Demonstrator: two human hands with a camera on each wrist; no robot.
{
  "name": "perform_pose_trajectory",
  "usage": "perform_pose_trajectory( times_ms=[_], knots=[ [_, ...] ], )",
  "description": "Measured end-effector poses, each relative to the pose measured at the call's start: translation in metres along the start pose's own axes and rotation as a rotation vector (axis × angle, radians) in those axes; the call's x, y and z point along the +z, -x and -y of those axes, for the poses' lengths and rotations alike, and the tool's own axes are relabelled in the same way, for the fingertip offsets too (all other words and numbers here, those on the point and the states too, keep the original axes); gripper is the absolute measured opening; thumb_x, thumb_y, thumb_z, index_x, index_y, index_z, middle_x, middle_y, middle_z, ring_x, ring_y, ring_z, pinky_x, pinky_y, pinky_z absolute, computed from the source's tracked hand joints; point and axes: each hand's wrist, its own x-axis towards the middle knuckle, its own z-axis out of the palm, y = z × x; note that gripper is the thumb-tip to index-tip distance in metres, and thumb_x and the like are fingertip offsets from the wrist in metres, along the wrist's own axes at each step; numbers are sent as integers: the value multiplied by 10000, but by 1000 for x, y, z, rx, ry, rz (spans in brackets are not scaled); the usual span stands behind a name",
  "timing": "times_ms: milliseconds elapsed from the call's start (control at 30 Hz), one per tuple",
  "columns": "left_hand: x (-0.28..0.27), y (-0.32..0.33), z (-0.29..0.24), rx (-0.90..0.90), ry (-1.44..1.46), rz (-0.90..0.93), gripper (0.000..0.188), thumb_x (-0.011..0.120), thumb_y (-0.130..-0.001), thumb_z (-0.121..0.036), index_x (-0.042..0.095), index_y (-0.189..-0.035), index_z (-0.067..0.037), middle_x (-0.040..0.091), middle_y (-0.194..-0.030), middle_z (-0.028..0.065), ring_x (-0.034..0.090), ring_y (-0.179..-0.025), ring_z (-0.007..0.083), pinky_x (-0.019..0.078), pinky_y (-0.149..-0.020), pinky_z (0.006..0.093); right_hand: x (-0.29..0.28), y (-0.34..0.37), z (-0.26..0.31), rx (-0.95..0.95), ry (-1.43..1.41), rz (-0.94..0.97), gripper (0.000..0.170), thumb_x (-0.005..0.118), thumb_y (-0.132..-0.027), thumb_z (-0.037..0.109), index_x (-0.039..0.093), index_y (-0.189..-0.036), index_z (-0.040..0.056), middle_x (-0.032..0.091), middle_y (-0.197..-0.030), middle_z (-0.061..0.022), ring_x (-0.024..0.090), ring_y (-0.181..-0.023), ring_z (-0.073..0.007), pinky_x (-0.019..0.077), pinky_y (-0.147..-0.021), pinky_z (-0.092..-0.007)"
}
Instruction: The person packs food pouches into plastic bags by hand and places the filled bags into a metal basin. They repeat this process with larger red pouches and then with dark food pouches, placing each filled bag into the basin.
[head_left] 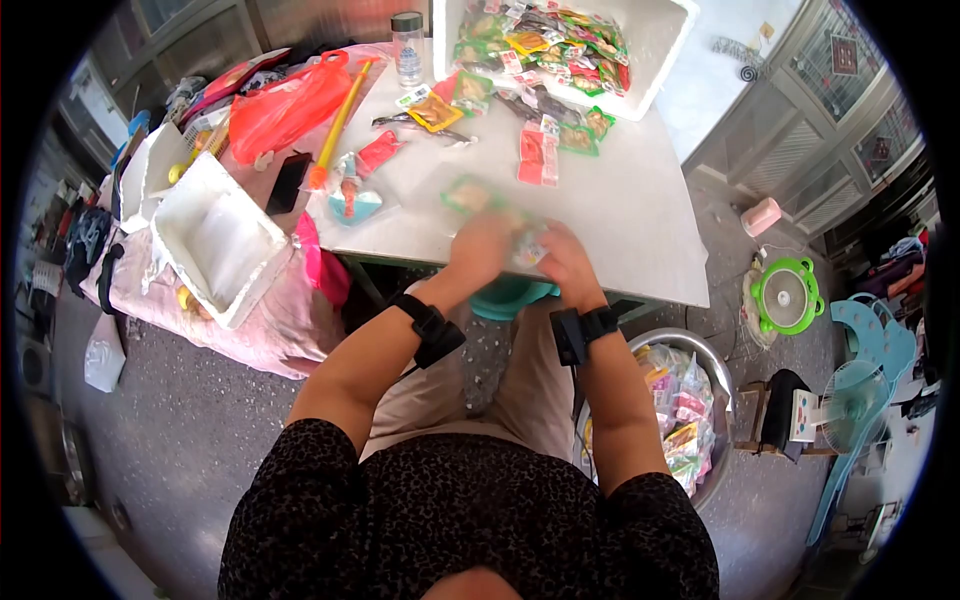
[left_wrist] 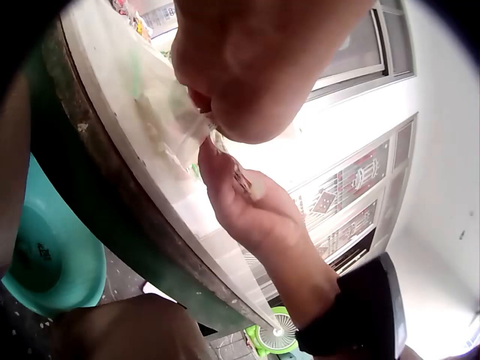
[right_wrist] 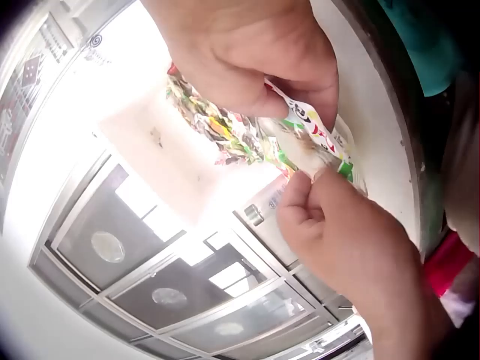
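Observation:
Both hands meet over the front edge of the white table (head_left: 640,240), pinching a clear plastic bag (left_wrist: 169,124) with small printed packets inside. The left hand (head_left: 480,248) grips one side of the bag's edge, its fingers curled. The right hand (head_left: 568,262) pinches the other side between thumb and fingers. In the right wrist view a white, red and green printed packet (right_wrist: 311,124) shows between the two hands. Motion blurs the bag in the head view. Loose packets, a red one (head_left: 538,155) and a yellow one (head_left: 433,112) among them, lie beyond the hands.
A foam box (head_left: 655,75) full of packets stands at the table's back. At left are an empty foam box (head_left: 220,235), a red bag (head_left: 290,110), a phone (head_left: 289,183) and a yellow stick (head_left: 345,120). A metal basin (head_left: 722,385) of filled bags stands on the floor at right.

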Motion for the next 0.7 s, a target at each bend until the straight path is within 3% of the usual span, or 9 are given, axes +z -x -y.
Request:
perform_pose_trajectory(
  times_ms=[67, 167, 233, 300, 367, 467, 567, 667, 700],
  knots=[
    [6, 2, 5, 100, -15, -17, 207, 455, -693, -90, 522, -882, -41, 524, -769, 160, 492, -754, 335, 394, -655, 415, 9, -9, -4, -19, -63, 168, 276, 442, -692, -38, 465, -967, -31, 521, -890, -130, 541, -860, -249, 461, -712, -371],
    [11, 8, 11, 143, -9, -81, 232, 454, -688, -81, 526, -906, -47, 527, -767, 149, 496, -743, 331, 400, -648, 412, 6, -27, -20, 23, 23, 103, 226, 449, -709, 3, 489, -930, -22, 526, -893, -112, 546, -823, -221, 452, -697, -352],
    [4, 12, 5, 131, 36, -117, 215, 457, -685, -82, 525, -886, -46, 523, -758, 150, 496, -731, 333, 400, -639, 414, 28, -5, -3, -415, 614, 310, 201, 458, -712, 8, 489, -909, -13, 528, -875, -108, 543, -786, -205, 457, -651, -333],
    [3, 16, 9, 100, 51, -106, 196, 460, -680, -82, 521, -863, -44, 520, -753, 151, 495, -722, 334, 398, -632, 417, 40, 7, 8, -364, 759, 246, 170, 464, -717, 14, 488, -884, -3, 530, -852, -102, 539, -748, -190, 457, -606, -314],
    [12, 23, 23, 41, 38, -46, 175, 465, -674, -79, 516, -837, -42, 518, -751, 152, 495, -715, 335, 396, -628, 421, 42, 8, 10, 183, 440, -78, 134, 466, -724, 22, 486, -856, 10, 531, -824, -96, 534, -707, -177, 453, -562, -295],
    [12, 27, 21, 145, 25, -92, 147, 473, -662, -60, 505, -805, -39, 516, -739, 148, 493, -703, 330, 396, -614, 414, 35, 6, 11, 222, 758, -66, 200, 469, -753, 100, 476, -936, 23, 514, -857, -101, 509, -714, -183, 444, -588, -304],
    [-4, 23, 6, 182, 9, -106, 159, 486, -648, -40, 506, -806, -41, 515, -731, 137, 493, -690, 321, 401, -602, 399, 37, -4, -9, 64, 404, -81, 162, 454, -741, 26, 499, -896, 13, 540, -761, -96, 543, -624, -191, 456, -502, -271],
    [3, 21, 10, 150, 15, -127, 158, 495, -653, -37, 506, -810, -42, 515, -720, 129, 496, -687, 313, 405, -594, 389, 46, -17, -34, 30, 61, -68, 150, 453, -743, 27, 501, -880, -9, 537, -742, -87, 543, -616, -190, 457, -494, -262],
    [3, 21, 11, 168, 36, -151, 153, 497, -655, -38, 507, -808, -42, 516, -717, 126, 498, -687, 311, 406, -595, 388, 51, -17, -33, 38, 133, -85, 142, 451, -743, 26, 501, -870, -13, 536, -742, -85, 543, -620, -189, 460, -495, -268]
  ],
)
